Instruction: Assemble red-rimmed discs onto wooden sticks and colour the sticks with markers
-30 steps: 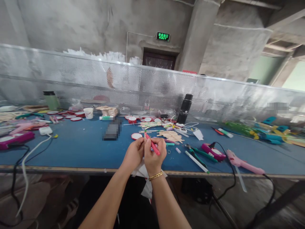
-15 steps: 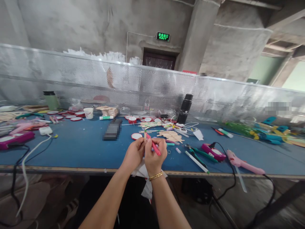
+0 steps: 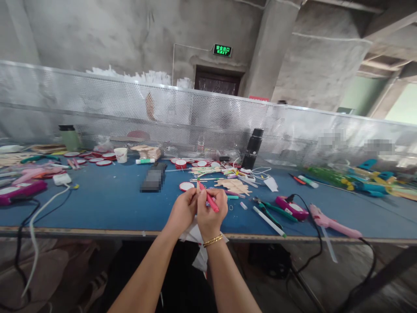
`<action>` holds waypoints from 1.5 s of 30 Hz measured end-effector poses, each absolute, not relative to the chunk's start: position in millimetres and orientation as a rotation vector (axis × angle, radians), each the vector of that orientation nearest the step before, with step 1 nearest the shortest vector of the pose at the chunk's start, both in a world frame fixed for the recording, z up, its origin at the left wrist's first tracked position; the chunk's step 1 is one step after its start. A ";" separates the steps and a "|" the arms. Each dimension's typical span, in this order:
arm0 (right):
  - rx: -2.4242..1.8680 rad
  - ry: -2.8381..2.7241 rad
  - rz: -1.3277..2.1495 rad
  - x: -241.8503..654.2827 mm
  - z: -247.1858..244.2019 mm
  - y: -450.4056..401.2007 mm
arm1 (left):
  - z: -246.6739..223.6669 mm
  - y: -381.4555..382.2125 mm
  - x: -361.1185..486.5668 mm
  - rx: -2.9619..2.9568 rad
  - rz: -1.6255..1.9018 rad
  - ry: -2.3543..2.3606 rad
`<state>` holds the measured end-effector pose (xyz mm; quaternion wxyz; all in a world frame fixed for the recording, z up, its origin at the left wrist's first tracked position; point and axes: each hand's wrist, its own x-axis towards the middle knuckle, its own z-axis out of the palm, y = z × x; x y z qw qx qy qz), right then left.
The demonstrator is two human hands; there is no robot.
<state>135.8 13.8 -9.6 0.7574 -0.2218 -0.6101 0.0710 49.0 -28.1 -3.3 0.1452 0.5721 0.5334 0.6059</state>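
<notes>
My right hand [image 3: 208, 219] is closed around a pinkish-red marker pen [image 3: 213, 205], its tip slanting up toward the left. Beside it, my left hand [image 3: 182, 213] pinches a narrow wooden craft stick [image 3: 197, 186] that stands upright at the marker's tip. Fingers partly hide both pieces where the hands meet. Just behind the hands lies a round white disc with a red rim [image 3: 186, 186]. A loose pile of wooden craft sticks [image 3: 235, 186] is spread to the right of it.
Right of my hands lie a white marker with a green end [image 3: 269, 221], green-handled pliers [image 3: 276, 212], a purple device [image 3: 292, 208] and a pink glue gun [image 3: 335, 222] with its cord. A black bottle [image 3: 253, 149] stands behind. Left is a dark pixelated object [image 3: 153, 177].
Both hands stay almost in place over the table edge. The marker and my right hand have shifted very slightly left against the stick.
</notes>
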 end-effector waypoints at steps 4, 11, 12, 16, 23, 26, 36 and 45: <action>-0.524 -1.308 0.156 136.8 -10.5 14.3 | -3.5 -28.2 49.4 1.616 1.729 1.531; -0.497 -1.313 0.139 136.4 -9.1 13.0 | -5.6 -26.5 48.1 1.632 1.749 1.546; -0.492 -1.319 0.133 136.3 -8.5 12.5 | -6.0 -26.2 47.8 1.640 1.756 1.544; -0.471 -1.333 0.115 135.9 -7.5 11.5 | -6.7 -25.8 47.4 1.669 1.763 1.522; -0.497 -1.334 0.130 136.3 -9.0 13.1 | -3.1 -28.4 49.6 1.663 1.752 1.531; -0.522 -1.310 0.134 136.4 -9.0 13.0 | -2.3 -29.0 49.6 1.628 1.737 1.534; -0.473 -1.340 0.121 135.4 -9.1 12.1 | -6.3 -25.2 47.2 1.642 1.765 1.528; -0.511 -1.319 0.129 136.1 -10.2 13.8 | -4.0 -27.6 47.7 1.648 1.741 1.528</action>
